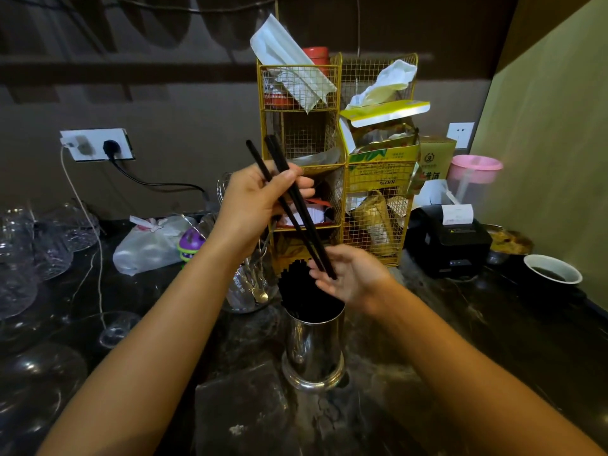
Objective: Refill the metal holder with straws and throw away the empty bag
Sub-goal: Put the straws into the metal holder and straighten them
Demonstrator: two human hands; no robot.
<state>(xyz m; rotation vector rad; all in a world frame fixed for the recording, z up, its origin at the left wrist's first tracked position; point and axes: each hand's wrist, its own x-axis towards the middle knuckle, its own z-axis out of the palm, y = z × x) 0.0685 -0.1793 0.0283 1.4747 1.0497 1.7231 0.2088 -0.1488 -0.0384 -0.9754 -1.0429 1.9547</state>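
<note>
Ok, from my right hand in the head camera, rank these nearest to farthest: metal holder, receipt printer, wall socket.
From the right hand:
1. Metal holder, directly below it.
2. Receipt printer, to the right, behind.
3. Wall socket, far left on the wall.

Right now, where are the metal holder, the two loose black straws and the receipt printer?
metal holder [312,350]: head view, on its shiny side wall.
two loose black straws [297,210]: head view, mid-length between the hands.
receipt printer [455,241]: head view, on its black top.

Two black straws [289,205] held, one metal holder [314,350] of many straws, two hands.
</note>
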